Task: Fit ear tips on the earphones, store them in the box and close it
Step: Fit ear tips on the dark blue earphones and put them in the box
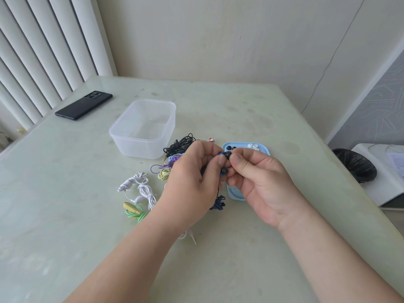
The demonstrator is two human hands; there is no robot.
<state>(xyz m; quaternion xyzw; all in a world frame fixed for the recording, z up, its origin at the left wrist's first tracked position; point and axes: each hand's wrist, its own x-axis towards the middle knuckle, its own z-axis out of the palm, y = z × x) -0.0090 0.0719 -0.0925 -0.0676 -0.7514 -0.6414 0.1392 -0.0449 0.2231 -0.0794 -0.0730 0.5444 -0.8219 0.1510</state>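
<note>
Where the two hands meet above the pale bench (251,110), the left hand (192,176) pinches a dark blue earphone (221,154) between thumb and curled fingers. The right hand (258,180) grips a black ear tip (228,154) with thumb and forefinger, held against the end of that earphone. A second earbud (224,171), also black-tipped, shows just below between the hands, and the bundled dark blue cable (218,203) hangs beneath them.

A blue tray (235,194) lies under and behind the right hand. At its far end it holds loose black tips (230,148) and white tips (253,146).

The clear box (144,127) stands open and uncovered, left of the hands and farther back.

Between box and hands lie coiled black earphones (179,145), with purple earphones (161,166) and yellow earphones (164,174) nearer. White earphones (140,189) and green earphones (134,211) lie to the left of the left wrist.

A dark phone (84,106) rests at the bench's far left edge.
</note>
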